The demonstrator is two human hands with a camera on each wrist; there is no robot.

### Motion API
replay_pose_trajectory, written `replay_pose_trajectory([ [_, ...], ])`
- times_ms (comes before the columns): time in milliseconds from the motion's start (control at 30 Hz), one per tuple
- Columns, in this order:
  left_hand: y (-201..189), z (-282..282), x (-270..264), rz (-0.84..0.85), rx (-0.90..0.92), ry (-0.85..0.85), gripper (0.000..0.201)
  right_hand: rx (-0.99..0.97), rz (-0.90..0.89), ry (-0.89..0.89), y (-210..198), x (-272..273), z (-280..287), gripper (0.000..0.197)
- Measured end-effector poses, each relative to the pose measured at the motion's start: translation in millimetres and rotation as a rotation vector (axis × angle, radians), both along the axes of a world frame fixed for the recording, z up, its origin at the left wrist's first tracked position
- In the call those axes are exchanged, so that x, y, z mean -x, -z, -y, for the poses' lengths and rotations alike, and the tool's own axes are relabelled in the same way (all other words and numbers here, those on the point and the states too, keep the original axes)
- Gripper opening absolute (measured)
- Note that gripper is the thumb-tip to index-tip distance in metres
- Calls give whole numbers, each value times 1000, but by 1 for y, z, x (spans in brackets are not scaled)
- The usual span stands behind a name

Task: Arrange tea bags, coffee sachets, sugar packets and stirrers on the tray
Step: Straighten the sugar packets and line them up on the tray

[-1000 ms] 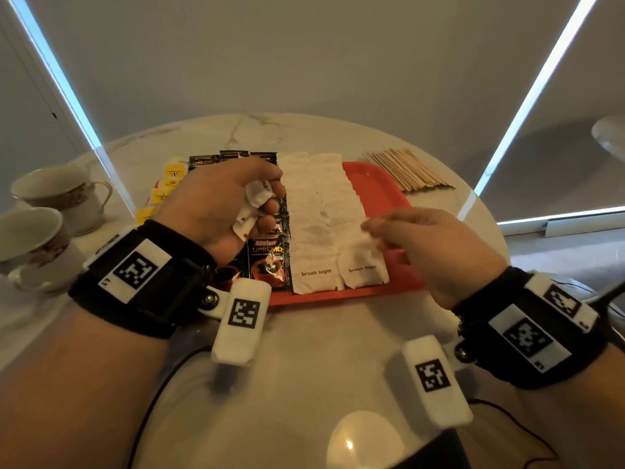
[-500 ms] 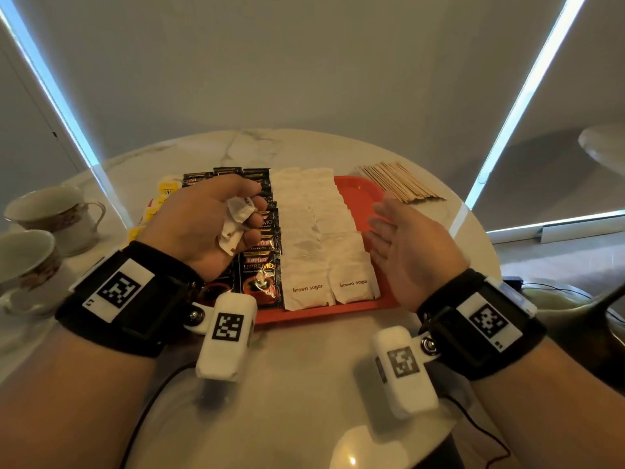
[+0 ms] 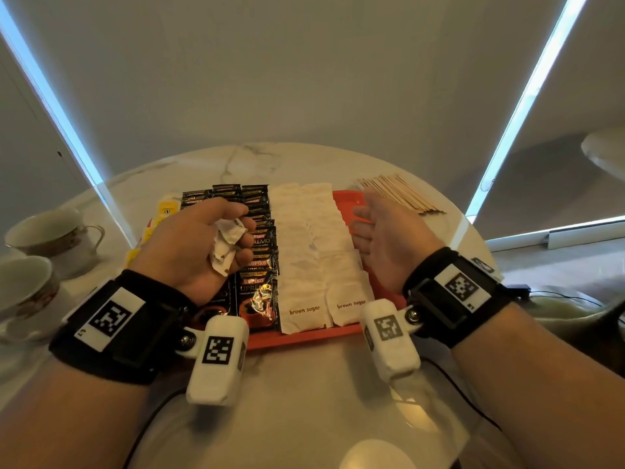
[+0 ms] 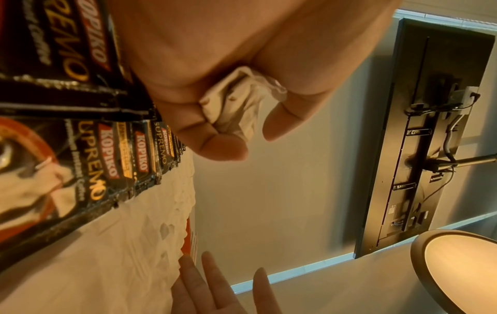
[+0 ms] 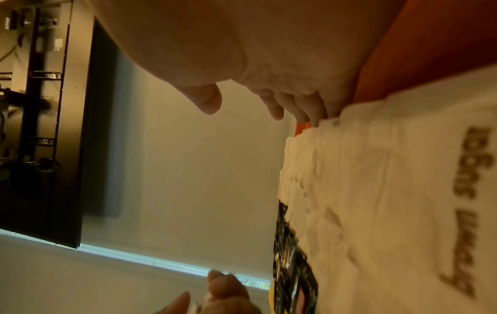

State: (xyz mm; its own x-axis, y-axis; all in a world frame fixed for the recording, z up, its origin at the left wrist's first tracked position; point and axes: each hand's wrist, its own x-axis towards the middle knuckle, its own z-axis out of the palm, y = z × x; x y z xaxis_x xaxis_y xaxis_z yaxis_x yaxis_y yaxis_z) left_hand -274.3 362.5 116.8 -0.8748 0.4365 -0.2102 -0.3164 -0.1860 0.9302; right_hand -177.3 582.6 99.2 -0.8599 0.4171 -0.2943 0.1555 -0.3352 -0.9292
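A red tray (image 3: 301, 338) on the marble table holds yellow tea bags (image 3: 166, 208) at its left, black Kopiko coffee sachets (image 3: 257, 296) and two rows of white brown-sugar packets (image 3: 306, 265). My left hand (image 3: 203, 245) hovers over the coffee sachets and grips a few crumpled white sugar packets (image 3: 225, 247) (image 4: 236, 104). My right hand (image 3: 385, 238) is open with straight fingers, edge down at the right side of the sugar rows (image 5: 376, 191), over the bare red strip of tray. Wooden stirrers (image 3: 399, 194) lie on the table beyond the tray's right corner.
Two teacups on saucers (image 3: 50, 238) (image 3: 23, 289) stand at the table's left edge. A black cable (image 3: 453, 384) runs across the near table. The table edge curves close behind the stirrers; a second round table (image 3: 605, 154) shows far right.
My right hand has let go of the nearest sugar packet, opened flat and moved forward along the right side of the sugar rows. The left hand keeps holding its packets.
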Motion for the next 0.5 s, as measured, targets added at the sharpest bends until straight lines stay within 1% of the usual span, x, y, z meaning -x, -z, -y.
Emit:
replay_pose_trajectory([
  [200, -1, 0, 4, 39, -24, -27, 13, -22, 11, 63, 0, 22, -16, 74],
  [267, -1, 1, 6, 52, -31, -38, 13, -1, 22, 42, -2, 35, -22, 75],
  [400, -1, 0, 8, 72, -55, -49, 14, 5, 56, -65, -1, 52, -24, 78],
  [500, -3, 0, 11, 97, -87, -56, 17, 8, 66, -39, -2, 60, -31, 79],
])
